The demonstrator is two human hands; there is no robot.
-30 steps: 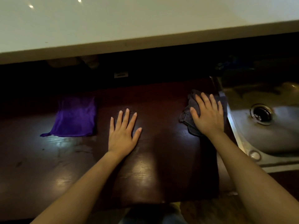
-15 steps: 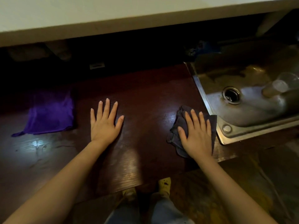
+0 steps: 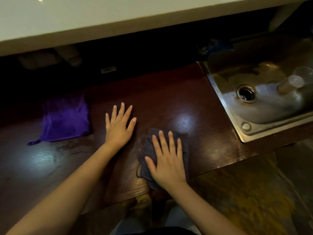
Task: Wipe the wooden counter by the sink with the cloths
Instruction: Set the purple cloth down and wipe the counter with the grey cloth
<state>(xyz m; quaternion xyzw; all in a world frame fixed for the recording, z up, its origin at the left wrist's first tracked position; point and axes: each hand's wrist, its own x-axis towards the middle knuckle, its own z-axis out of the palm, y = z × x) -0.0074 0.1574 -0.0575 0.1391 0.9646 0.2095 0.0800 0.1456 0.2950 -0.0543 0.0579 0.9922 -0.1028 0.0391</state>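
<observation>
My right hand [image 3: 166,160] lies flat with its fingers spread on a crumpled dark grey cloth [image 3: 147,150], pressing it onto the dark wooden counter [image 3: 169,99] near the front edge. My left hand [image 3: 119,126] rests flat and open on the bare wood just to the left, holding nothing. A folded purple cloth [image 3: 65,118] lies on the counter further left, apart from both hands. Damp streaks show on the wood between the purple cloth and my left wrist.
A steel sink [image 3: 264,106] with a round drain [image 3: 246,93] is set into the counter at the right; clear plastic cups [image 3: 294,82] lie in it. A pale cabinet underside [image 3: 118,19] overhangs the back. The floor shows below the counter's front edge.
My right hand has slid the grey cloth from beside the sink leftward and toward the front edge, ending close to my left hand. The left hand has stayed flat on the wood.
</observation>
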